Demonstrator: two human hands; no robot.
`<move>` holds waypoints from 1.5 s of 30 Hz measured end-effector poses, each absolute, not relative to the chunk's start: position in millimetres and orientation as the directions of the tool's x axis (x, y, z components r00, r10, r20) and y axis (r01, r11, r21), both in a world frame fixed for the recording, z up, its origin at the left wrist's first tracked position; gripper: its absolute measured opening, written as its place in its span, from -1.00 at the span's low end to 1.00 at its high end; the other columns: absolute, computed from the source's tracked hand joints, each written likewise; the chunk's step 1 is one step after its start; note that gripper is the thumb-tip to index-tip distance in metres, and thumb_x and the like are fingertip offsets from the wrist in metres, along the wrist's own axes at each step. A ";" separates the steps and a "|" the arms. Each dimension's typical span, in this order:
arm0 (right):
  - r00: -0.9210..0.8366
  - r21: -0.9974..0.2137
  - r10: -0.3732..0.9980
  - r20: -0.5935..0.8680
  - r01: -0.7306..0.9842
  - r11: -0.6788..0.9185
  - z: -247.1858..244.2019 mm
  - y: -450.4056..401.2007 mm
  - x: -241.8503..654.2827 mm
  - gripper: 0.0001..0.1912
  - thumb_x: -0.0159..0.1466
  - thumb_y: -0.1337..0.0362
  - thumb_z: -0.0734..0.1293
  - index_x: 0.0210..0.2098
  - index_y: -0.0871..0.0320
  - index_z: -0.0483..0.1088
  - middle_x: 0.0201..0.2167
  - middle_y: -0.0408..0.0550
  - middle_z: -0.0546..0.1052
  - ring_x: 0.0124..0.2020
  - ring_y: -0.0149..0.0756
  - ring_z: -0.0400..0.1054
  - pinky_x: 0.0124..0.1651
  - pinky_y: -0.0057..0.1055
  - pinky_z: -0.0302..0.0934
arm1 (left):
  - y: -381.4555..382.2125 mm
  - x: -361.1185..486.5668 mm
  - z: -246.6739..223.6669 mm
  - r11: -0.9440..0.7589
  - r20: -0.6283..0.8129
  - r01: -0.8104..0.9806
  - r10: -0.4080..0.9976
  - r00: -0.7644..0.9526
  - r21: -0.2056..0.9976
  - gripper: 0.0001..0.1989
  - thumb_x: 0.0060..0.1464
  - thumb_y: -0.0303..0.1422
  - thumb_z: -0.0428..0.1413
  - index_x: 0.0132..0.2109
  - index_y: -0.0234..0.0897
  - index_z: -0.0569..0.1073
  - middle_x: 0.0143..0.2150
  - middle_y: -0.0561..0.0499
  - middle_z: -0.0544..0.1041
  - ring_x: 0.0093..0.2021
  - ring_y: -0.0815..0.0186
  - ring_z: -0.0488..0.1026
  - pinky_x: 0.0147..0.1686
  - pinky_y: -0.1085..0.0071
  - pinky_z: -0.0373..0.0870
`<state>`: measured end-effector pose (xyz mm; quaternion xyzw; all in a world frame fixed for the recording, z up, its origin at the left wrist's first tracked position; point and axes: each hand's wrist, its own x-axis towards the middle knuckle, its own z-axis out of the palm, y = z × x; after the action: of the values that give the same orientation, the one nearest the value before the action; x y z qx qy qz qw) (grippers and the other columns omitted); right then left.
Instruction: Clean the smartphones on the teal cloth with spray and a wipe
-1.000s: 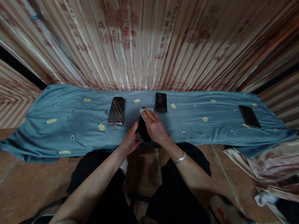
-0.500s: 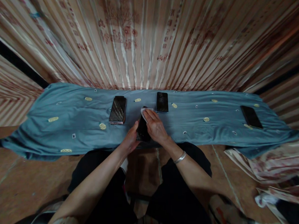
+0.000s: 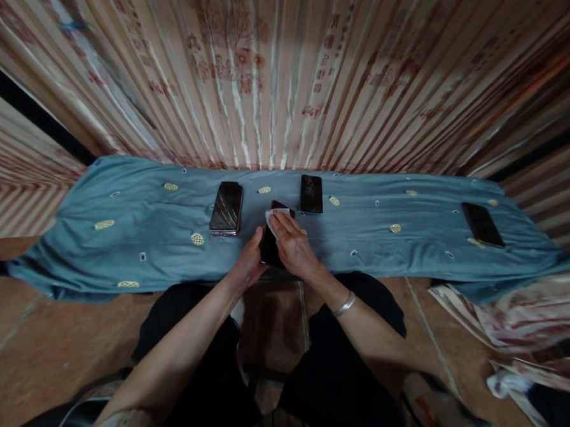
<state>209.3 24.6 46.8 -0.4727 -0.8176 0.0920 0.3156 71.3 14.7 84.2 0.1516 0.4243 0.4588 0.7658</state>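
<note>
A black smartphone (image 3: 269,247) is held near the front edge of the cloth-covered table, its screen side partly hidden under fingers. My left hand (image 3: 250,258) is closed on its left edge, thumb along the side. Pressed flat on the phone's upper part is a small white wipe (image 3: 272,225), pinned under the fingers of my right hand (image 3: 293,243). A silver bangle circles the right wrist. Behind the hands, a stack of phones (image 3: 227,208) lies to the left and another dark phone (image 3: 311,194) to the right.
Blue cloth with yellow pineapple prints (image 3: 137,227) covers the long narrow table. One more phone (image 3: 482,224) lies at its far right. A pleated, patterned curtain (image 3: 240,82) hangs right behind the table. My knees are under the front edge.
My right hand has slid the wipe slightly left across the phone, and more of the phone's top now shows beyond it. The left hand keeps its hold.
</note>
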 end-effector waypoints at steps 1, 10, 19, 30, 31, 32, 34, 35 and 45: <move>-0.369 -0.443 0.822 0.434 0.707 0.551 46.0 22.0 206.8 -0.32 0.35 0.52 0.11 0.45 0.38 0.28 0.45 0.28 0.36 0.52 -0.03 0.16 0.58 0.04 0.11 | 16.1 70.4 84.4 0.530 -0.514 -0.582 0.831 0.213 0.616 -0.50 0.51 -0.22 -0.10 0.40 -0.31 0.46 0.17 -0.17 0.69 0.18 0.08 0.62 0.26 0.16 0.48; -0.358 -0.469 0.834 0.419 0.702 0.536 49.4 20.0 210.8 -0.29 0.35 0.53 0.13 0.47 0.30 0.26 0.46 0.23 0.35 0.53 -0.05 0.16 0.58 0.06 0.12 | 16.0 72.7 85.1 0.519 -0.478 -0.594 0.844 0.243 0.614 -0.48 0.52 -0.16 -0.14 0.36 -0.26 0.50 0.21 -0.15 0.66 0.22 0.09 0.59 0.27 0.16 0.46; -0.418 -0.458 0.814 0.403 0.678 0.575 52.1 4.6 198.9 -0.31 0.34 0.56 0.14 0.45 0.32 0.29 0.44 0.26 0.38 0.52 -0.02 0.19 0.54 0.09 0.17 | 24.1 67.1 81.5 0.509 -0.510 -0.626 0.837 0.199 0.591 -0.44 0.49 -0.06 -0.09 0.26 -0.33 0.58 0.10 -0.19 0.70 0.09 0.07 0.64 0.21 0.17 0.51; -0.395 -0.463 0.821 0.413 0.685 0.562 50.7 8.3 202.1 -0.30 0.35 0.56 0.14 0.46 0.26 0.29 0.44 0.23 0.38 0.52 -0.05 0.19 0.55 0.08 0.16 | 22.1 71.4 88.6 0.515 -0.511 -0.606 0.836 0.199 0.606 -0.44 0.50 -0.07 -0.12 0.25 -0.32 0.57 0.03 -0.15 0.72 0.12 0.06 0.64 0.24 0.15 0.48; -0.398 -0.464 0.818 0.415 0.681 0.567 50.2 8.0 202.2 -0.30 0.35 0.56 0.14 0.46 0.26 0.29 0.44 0.24 0.38 0.52 -0.06 0.18 0.55 0.07 0.16 | 22.4 71.7 88.5 0.511 -0.508 -0.616 0.837 0.201 0.599 -0.45 0.50 -0.08 -0.12 0.27 -0.33 0.56 0.04 -0.16 0.72 0.11 0.07 0.64 0.24 0.16 0.48; -0.400 -0.463 0.816 0.416 0.679 0.569 49.9 8.2 202.6 -0.31 0.36 0.56 0.13 0.46 0.27 0.29 0.44 0.24 0.38 0.52 -0.06 0.18 0.55 0.06 0.16 | 22.5 72.0 88.4 0.510 -0.506 -0.622 0.838 0.203 0.594 -0.45 0.51 -0.09 -0.13 0.30 -0.32 0.54 0.05 -0.16 0.72 0.11 0.07 0.64 0.24 0.15 0.49; -0.396 -0.463 0.816 0.420 0.681 0.568 49.3 10.4 204.9 -0.31 0.36 0.56 0.11 0.45 0.30 0.29 0.44 0.24 0.38 0.52 -0.07 0.18 0.56 0.03 0.14 | 21.6 72.9 88.1 0.513 -0.495 -0.627 0.840 0.224 0.587 -0.43 0.51 -0.09 -0.15 0.35 -0.30 0.50 0.09 -0.17 0.71 0.14 0.06 0.63 0.24 0.14 0.49; -0.391 -0.463 0.818 0.421 0.683 0.565 48.9 12.3 206.7 -0.31 0.36 0.56 0.11 0.45 0.31 0.29 0.45 0.24 0.37 0.53 -0.08 0.17 0.57 0.03 0.13 | 20.8 73.4 87.8 0.517 -0.485 -0.626 0.841 0.242 0.584 -0.43 0.52 -0.09 -0.16 0.37 -0.28 0.49 0.11 -0.16 0.70 0.15 0.05 0.63 0.24 0.12 0.49; -0.288 -0.484 0.855 0.431 0.727 0.488 42.8 30.7 223.2 -0.28 0.36 0.51 0.11 0.51 0.29 0.18 0.50 0.22 0.30 0.56 -0.05 0.09 0.59 0.12 0.07 | 15.3 76.1 82.0 0.557 -0.445 -0.578 0.828 0.341 0.596 -0.46 0.51 -0.09 -0.12 0.40 -0.18 0.48 0.22 -0.11 0.66 0.26 0.07 0.57 0.29 0.14 0.44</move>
<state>223.2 30.7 42.8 -0.4965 -0.7965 0.0973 0.3310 76.1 15.3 82.0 0.1690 0.3701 0.4390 0.8011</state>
